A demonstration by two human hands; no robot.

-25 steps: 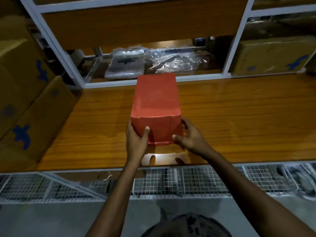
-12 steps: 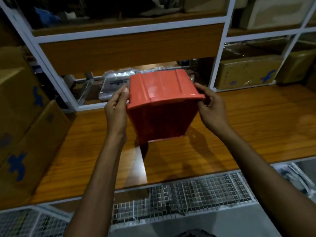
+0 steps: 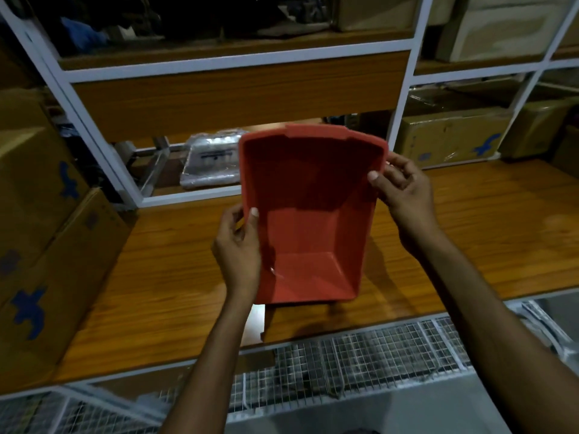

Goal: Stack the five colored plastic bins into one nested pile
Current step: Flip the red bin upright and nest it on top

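I hold a red plastic bin (image 3: 308, 233) in the air above the wooden shelf (image 3: 470, 233), its open side turned toward me so I see the inside and floor. My left hand (image 3: 238, 249) grips the bin's left rim, thumb inside. My right hand (image 3: 402, 186) pinches the upper right rim. The bin is tilted, its top edge farther from me. No other colored bin is in view.
Cardboard boxes (image 3: 40, 233) with blue marks stand at the left on the shelf. A plastic-wrapped package (image 3: 213, 164) lies behind the white frame post (image 3: 94, 130). More boxes (image 3: 451, 136) sit at the back right. A wire mesh rack (image 3: 344, 361) runs below the shelf's front edge.
The bin was lifted off the shelf upside down and has been turned over, so its open side now faces me. Both hands shifted along its rim.
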